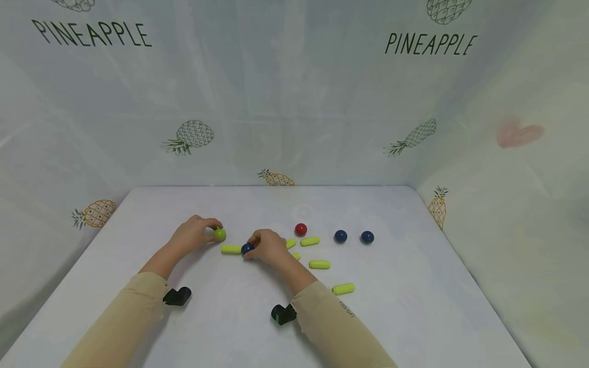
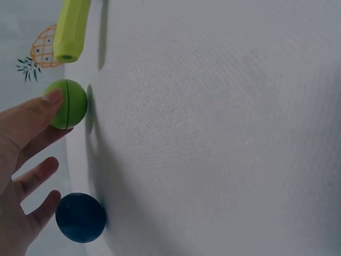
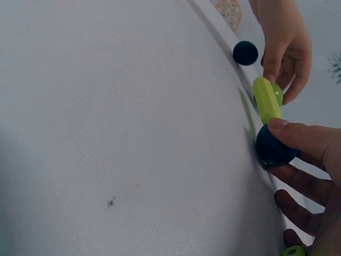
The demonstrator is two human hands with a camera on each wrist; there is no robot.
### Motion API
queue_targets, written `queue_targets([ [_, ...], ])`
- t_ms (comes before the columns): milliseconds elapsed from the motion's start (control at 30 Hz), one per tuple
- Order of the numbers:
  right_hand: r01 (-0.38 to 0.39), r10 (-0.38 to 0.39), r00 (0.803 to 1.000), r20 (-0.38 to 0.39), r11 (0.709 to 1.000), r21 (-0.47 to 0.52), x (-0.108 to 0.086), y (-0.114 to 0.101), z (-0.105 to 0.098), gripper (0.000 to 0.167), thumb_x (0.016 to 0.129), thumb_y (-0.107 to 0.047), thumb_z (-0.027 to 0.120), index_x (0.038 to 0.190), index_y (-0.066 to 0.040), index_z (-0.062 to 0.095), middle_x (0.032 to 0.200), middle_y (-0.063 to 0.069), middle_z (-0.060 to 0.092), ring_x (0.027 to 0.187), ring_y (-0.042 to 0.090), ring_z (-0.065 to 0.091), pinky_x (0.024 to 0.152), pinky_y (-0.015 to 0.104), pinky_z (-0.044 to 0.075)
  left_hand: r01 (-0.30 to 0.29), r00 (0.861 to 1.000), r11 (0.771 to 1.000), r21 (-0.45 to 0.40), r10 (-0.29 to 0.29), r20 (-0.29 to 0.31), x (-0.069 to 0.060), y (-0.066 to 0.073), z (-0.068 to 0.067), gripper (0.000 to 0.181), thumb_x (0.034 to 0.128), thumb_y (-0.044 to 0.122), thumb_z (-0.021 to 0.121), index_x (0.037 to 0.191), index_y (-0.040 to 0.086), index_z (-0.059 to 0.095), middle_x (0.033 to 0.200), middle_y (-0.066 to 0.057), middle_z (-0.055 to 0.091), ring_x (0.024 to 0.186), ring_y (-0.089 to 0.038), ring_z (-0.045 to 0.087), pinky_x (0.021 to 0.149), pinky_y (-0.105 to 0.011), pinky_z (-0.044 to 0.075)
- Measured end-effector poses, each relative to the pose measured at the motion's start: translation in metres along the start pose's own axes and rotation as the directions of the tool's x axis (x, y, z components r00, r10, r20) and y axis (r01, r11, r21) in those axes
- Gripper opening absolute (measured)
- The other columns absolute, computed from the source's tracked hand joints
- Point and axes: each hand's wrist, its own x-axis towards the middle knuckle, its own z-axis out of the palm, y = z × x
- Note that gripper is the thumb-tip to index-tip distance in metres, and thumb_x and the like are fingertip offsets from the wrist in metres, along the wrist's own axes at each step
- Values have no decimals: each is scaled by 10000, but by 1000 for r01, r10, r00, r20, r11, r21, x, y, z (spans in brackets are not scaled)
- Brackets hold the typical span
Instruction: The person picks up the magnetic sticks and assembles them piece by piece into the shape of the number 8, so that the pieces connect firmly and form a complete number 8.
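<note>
My left hand [image 1: 192, 235] pinches a green ball [image 1: 221, 235] between thumb and fingertips; a seam runs round the ball in the left wrist view. A second blue ball [image 2: 80, 217] lies by that hand's lower fingers, hidden in the head view. My right hand [image 1: 270, 248] pinches a dark blue ball [image 1: 247, 248] by thumb and finger. A yellow-green ridged stick [image 1: 231, 249] extends left from this ball, its near end against it; whether it is joined on, I cannot tell. In the right wrist view the stick [image 3: 267, 98] points toward the green ball, partly covering it.
To the right of my right hand lie several yellow-green sticks [image 1: 319, 264], some partly hidden by it. A red ball [image 1: 301, 229] and two blue balls [image 1: 340, 236] sit farther back. The white table [image 1: 414, 306] meets a pineapple-print curtain [image 1: 322, 102] behind.
</note>
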Motion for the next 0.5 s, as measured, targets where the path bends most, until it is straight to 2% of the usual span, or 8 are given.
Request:
queue_targets([
  [500, 5, -5, 1000, 5, 1000, -4, -2, -2, -1, 266, 722, -296, 881, 905, -220, 703, 815, -126, 615, 850, 95, 561, 946, 502, 352, 2, 1000, 1000, -7, -3, -30, -9, 4, -4, 324, 848, 158, 767, 1154, 92, 684, 1083, -76, 695, 1026, -337, 567, 898, -536, 447],
])
